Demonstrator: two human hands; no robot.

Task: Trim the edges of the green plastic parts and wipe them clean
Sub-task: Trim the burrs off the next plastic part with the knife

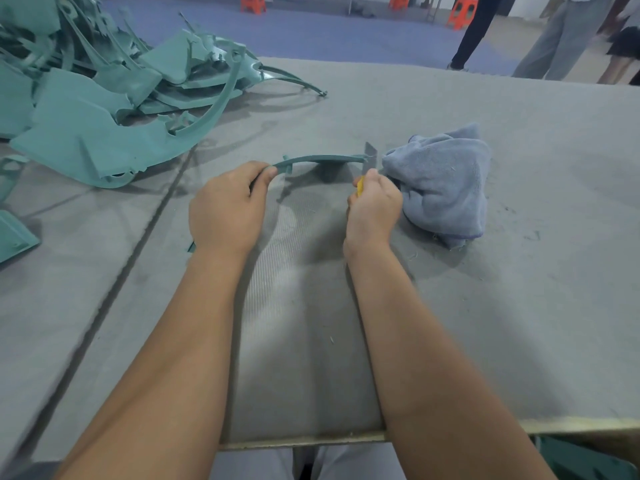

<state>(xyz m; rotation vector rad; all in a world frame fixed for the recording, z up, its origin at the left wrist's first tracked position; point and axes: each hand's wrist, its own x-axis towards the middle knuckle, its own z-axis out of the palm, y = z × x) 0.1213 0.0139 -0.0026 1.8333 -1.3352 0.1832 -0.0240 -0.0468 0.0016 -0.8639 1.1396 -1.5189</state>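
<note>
A curved green plastic strip [320, 160] is held just above the grey table. My left hand [227, 206] pinches its left end between thumb and fingers. My right hand [374, 202] grips a yellow-handled utility knife [367, 161], and the grey blade meets the strip's right end. A crumpled blue-grey cloth [445, 181] lies on the table just right of my right hand.
A big heap of green plastic parts [104, 95] fills the back left. More green pieces [15, 233] lie at the left edge. The felt-covered table [519, 306] carries small shavings. People's legs [568, 36] and orange stools [462, 12] stand beyond the far edge.
</note>
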